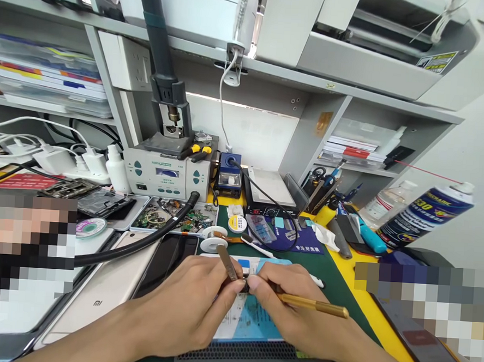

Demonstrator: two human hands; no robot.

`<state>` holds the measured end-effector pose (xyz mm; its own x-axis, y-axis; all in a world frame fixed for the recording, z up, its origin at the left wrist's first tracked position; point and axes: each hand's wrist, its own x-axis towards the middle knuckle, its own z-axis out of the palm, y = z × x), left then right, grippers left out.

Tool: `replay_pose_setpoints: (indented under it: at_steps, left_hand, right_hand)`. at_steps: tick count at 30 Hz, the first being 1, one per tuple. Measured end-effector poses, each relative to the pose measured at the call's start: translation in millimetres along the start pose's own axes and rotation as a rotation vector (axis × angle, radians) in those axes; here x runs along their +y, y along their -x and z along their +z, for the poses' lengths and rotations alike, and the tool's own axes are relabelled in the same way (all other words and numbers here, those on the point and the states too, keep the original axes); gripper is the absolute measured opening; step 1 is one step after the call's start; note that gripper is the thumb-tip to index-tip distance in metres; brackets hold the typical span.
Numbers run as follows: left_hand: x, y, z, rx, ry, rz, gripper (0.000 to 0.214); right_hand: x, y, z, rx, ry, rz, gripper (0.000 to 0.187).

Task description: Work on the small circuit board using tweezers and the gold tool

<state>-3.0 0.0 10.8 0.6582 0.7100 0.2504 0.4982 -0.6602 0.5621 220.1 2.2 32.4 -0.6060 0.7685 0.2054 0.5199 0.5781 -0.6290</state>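
Observation:
My left hand (194,295) is closed, with a flat metal tool that looks like tweezers (227,262) slanting up from between thumb and finger. My right hand (292,299) is closed too; a slim gold-coloured tool handle (320,306) lies across it and points right. Both thumbs meet at a small dark part (244,285), mostly hidden by the fingertips, so its kind cannot be told. The working end of the gold tool is covered by my hand. Beneath both hands lies a blue and white sheet (253,326) with dark smudges.
Left of my hands lie phones (121,277) and a tray of small circuit boards (141,226), crossed by a black hose (139,254). Behind stand a control station (156,173) and a hot plate (272,188). On the right are a spray can (428,214) and a dark phone (421,339).

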Motion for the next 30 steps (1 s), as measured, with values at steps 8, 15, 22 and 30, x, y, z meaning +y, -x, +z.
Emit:
replay_pose_setpoints:
  at_steps: [8,15,22,30]
  left_hand:
    - [-2,0,0.4,0.002,-0.001,-0.001,0.025]
    - [-2,0,2.2,0.051,0.009,0.015,0.021]
    - [2,1,2.5,0.083,0.065,-0.020,0.030]
    - [-1,2,7.0,0.116,0.183,-0.098,0.039]
  right_hand:
    - [2,-1,-1,-0.032,0.018,0.090,0.039]
    - [3,-2,1,-0.001,0.040,0.100,0.041]
    - [11,-5,4,0.009,-0.129,0.129,0.041]
    - [14,-7,5,0.040,-0.388,0.204,0.035]
